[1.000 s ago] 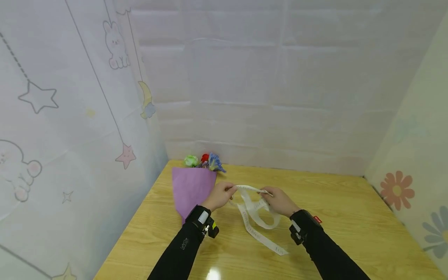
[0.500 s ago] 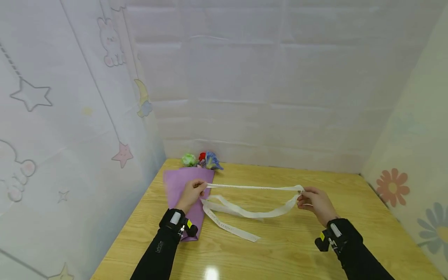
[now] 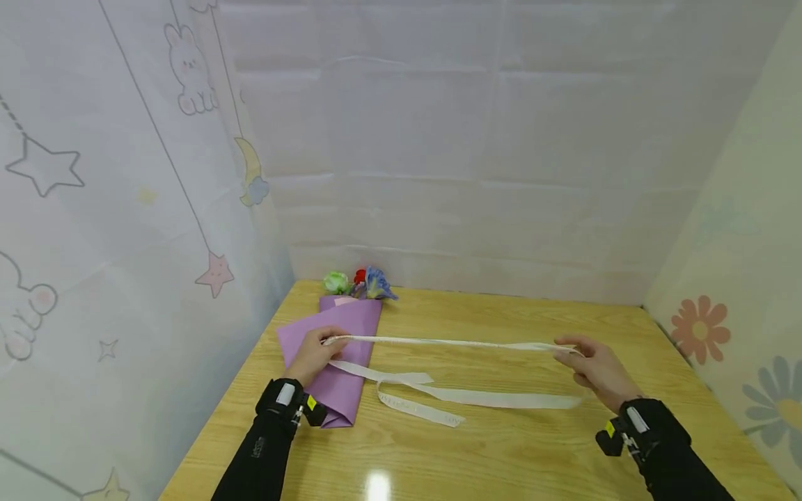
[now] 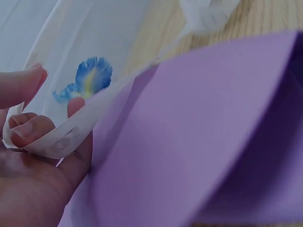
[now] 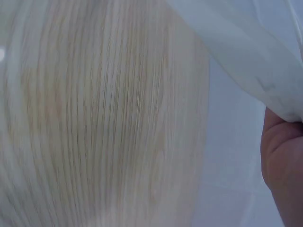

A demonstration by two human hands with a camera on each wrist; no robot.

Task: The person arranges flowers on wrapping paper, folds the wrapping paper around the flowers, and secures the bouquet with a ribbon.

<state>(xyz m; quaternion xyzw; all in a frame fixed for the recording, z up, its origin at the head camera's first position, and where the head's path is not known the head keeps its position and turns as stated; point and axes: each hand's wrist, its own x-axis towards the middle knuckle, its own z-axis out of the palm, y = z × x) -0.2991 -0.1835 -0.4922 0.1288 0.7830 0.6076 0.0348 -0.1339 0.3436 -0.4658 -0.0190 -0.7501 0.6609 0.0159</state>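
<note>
A white printed ribbon stretches taut between my two hands. My left hand pinches one end of the span, over the purple wrapping paper of a bouquet. In the left wrist view the ribbon loops round the curled fingers. Off to the right, my right hand holds the other end between thumb and fingers; its wrist view shows the ribbon leaving the hand, mostly cut off by the frame. Loose lengths of ribbon trail below the span.
The bouquet's green flower, red flower and blue flower poke out near the back edge of the wooden table. Printed fabric walls stand behind and on both sides.
My hands have moved apart, left hand leftward over the wrapping paper, right hand rightward. The bunched ribbon loops have opened into a long straight span with trailing lengths.
</note>
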